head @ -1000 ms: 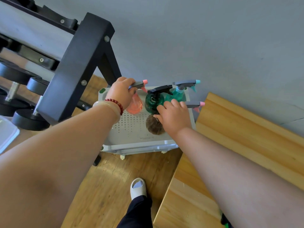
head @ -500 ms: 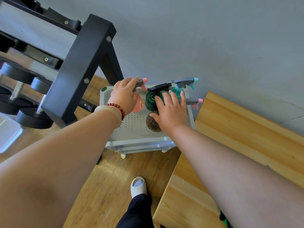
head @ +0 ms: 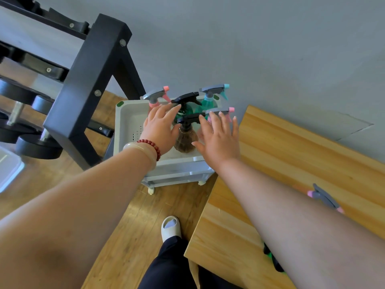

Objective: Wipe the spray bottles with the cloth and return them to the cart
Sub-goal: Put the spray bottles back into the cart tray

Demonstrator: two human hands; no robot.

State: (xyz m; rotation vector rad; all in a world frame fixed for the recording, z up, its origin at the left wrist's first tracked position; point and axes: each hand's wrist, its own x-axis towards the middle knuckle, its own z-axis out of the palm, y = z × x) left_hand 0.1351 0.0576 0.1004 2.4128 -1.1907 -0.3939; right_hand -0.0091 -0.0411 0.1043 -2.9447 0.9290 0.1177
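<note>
While five spray bottles (head: 185, 140) stand in the cart (head: 125, 115), top tray, another sprayer (head: 324, 198) lies on the worktop (head: 291, 153) behind the right forearm, so likely one left. No cloth in view. Both left hand (head: 160, 130) and right hand (head: 218, 140): fingers straight, spread apart, gripping nothing, just over the bottles; contact unclear.

Both bare arms (head: 83, 197) are pointing straight out at the cart (head: 125, 117) — the left hand (head: 160, 130) is hovering over its middle, the right hand (head: 218, 140) over its right edge, both splayed, gripping nothing.
</note>
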